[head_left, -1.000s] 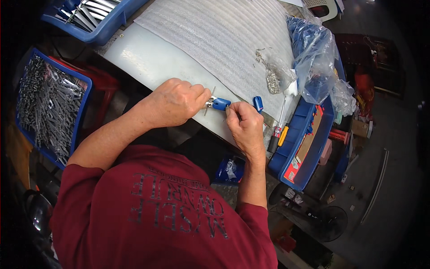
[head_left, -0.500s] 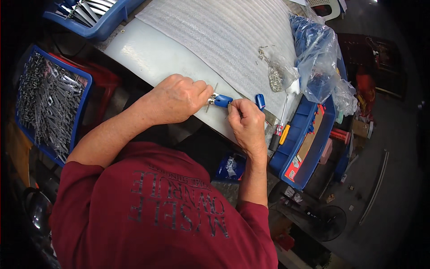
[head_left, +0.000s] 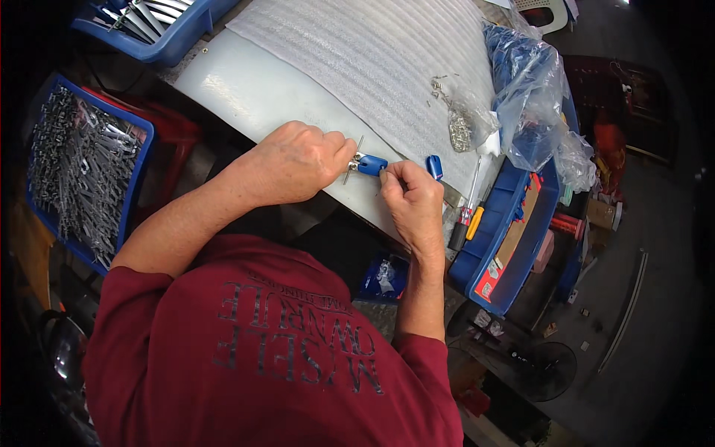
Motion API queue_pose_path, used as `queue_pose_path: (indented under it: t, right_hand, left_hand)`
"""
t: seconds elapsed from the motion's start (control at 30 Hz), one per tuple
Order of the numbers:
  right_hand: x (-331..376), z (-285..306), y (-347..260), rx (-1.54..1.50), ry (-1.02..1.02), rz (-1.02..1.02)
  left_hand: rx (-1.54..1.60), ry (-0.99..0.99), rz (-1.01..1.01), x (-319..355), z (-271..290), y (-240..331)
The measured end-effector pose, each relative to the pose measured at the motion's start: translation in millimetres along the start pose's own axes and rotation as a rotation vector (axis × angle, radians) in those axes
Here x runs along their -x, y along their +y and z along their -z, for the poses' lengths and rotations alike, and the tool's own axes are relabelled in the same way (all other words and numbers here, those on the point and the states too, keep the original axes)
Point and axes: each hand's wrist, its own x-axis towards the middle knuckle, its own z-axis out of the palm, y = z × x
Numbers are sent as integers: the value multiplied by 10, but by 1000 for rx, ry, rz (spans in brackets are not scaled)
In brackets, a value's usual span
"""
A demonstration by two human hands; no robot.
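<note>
My left hand (head_left: 298, 162) and right hand (head_left: 408, 195) pinch a blue clip (head_left: 370, 164) with its metal pin over the tabletop (head_left: 246, 93) edge. A clear bag (head_left: 532, 97) of blue parts lies right, above a blue bin (head_left: 514, 223).

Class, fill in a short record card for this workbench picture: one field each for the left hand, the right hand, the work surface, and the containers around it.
Left hand: left hand pinches a thin metal piece joined to the small blue part.
Right hand: right hand grips the same part's other end.
Surface: white board under ribbed foam sheet.
Containers: blue crate of metal parts on the left; blue tray on the right; clear bag of blue pieces.
</note>
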Motion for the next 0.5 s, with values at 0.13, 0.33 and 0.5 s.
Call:
queue_pose_path:
  t: [0.13,0.33,0.5]
  right_hand:
    - [-1,2,-3,-83,-35,-68]
    - [6,13,-3,-130,-28,-168]
    - [20,18,-32,-87,-27,-148]
  left_hand:
    - [14,-7,4,-8,-6,-2]
    - [11,-16,7,-12,-3,0]
    - [35,7,26,-15,13,6]
